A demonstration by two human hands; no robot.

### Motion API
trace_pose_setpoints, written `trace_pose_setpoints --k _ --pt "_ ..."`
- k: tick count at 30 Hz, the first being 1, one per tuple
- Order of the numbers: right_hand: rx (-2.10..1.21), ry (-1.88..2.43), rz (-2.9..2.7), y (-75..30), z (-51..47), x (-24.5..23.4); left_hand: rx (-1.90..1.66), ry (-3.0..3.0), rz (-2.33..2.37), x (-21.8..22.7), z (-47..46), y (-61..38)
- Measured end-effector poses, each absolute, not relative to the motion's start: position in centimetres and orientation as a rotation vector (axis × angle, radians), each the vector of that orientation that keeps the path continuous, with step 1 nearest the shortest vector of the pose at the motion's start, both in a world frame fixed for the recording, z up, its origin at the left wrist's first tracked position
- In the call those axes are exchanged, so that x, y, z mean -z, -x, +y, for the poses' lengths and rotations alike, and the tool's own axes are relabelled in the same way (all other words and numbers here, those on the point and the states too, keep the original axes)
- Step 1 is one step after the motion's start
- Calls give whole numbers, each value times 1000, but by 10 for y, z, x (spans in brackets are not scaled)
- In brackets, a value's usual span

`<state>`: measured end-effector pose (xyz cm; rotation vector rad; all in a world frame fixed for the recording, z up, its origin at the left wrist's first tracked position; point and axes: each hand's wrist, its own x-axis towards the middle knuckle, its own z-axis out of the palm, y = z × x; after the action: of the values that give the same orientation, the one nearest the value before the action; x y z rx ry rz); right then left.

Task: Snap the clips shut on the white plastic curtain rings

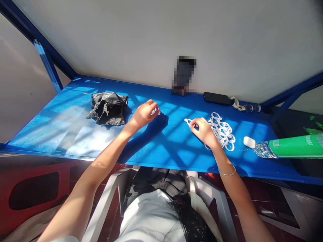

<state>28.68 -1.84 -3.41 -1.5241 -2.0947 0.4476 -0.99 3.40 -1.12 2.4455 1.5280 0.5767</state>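
Note:
My left hand (144, 114) is curled above the middle of the blue table, closed on small white plastic pieces (154, 111) that show past the fingers. Their exact form is hard to make out. To the right, my right hand (203, 130) pinches a white plastic ring (187, 120) between thumb and fingertips. Next to that hand lies a loose pile of white rings (224, 131), partly covered by the hand and wrist. A crumpled black plastic bag (117, 101) stands left of my left hand, its mouth facing me.
The blue table (161, 153) meets a pale wall. A blurred dark rectangular object (184, 75) leans there. Beside it lie a black phone (216, 98) and a watch-like strap (238, 104). A white earbud case (249, 142) and a green-labelled bottle (292, 147) lie at the right.

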Motion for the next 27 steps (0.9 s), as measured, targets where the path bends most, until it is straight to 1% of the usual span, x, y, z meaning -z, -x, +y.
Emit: trace_pose_setpoints --k 4,6,8,15,22,27 --pt "-1156 1292 -1792 -268 -28 20 -758 -2165 1096 9 24 -3" --pt "-1384 1184 -1649 -260 -32 16 -756 -1990 888 9 16 -12" --pt "-1522 1112 -1548 -254 -35 15 -720 -1819 730 10 7 -21" --pt "-1810 1028 -1400 -245 -38 15 -627 -1422 568 21 -6 -42" --pt "-1902 917 -1295 -243 -38 27 -531 -1213 550 23 -14 -50" --pt "-1991 750 -1231 -237 -39 33 -523 -1209 435 20 -16 -51"
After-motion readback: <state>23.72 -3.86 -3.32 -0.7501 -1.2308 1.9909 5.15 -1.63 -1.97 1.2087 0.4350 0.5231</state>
